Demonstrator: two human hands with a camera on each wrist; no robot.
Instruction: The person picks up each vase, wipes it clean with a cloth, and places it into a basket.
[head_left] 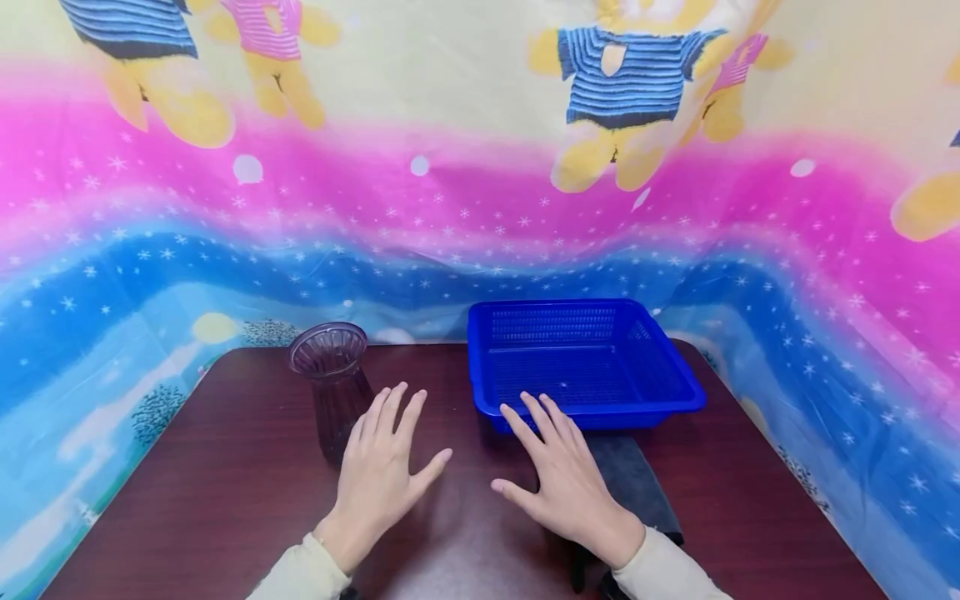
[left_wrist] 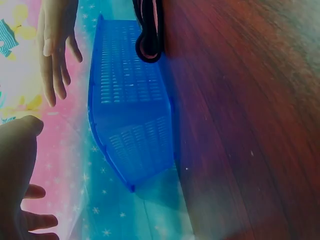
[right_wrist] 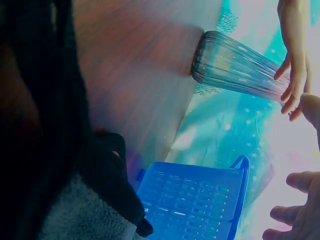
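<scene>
My left hand (head_left: 378, 475) hovers over the table with its fingers spread, holding nothing. Just beyond it, to the left, a purple-tinted ribbed glass vase (head_left: 337, 408) with a flared mouth stands upright. My right hand (head_left: 566, 483) is also spread and holds nothing; its fingertips overlap the near rim of a blue plastic basket (head_left: 592, 409) in the head view. A dark grey folded fabric item (head_left: 637, 483) with black edging lies under the right hand, partly hidden by it. The right wrist view shows its fuzzy grey surface (right_wrist: 90, 215) close up.
The dark red-brown wooden table (head_left: 232, 467) has the basket at its back right. A printed cloth curtain (head_left: 420, 217) with bears and snowflakes hangs around the table's back and sides.
</scene>
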